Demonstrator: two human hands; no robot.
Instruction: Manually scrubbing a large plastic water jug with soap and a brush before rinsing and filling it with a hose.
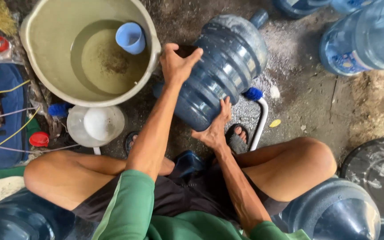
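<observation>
We are holding 1 blue water jug (pixel 221 66) tilted on the wet floor (pixel 316 102), beside the basin (pixel 45 26). Left hand (pixel 176 62) is lying spread over its side; right hand (pixel 214 129) is cupping its base. Judged: washing step; next needs a firm grip for turning.

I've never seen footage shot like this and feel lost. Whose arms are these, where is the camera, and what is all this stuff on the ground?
The camera sits on the person's head and looks down, so you see their own arms and bent knees as they squat. The left hand rests on top of a big blue water jug lying on its side on the wet concrete floor; the right hand presses against its base end. Beside it stands a large basin of murky water with a small blue cup floating in it. A blue-tipped brush lies by the jug. More blue jugs stand around.
</observation>
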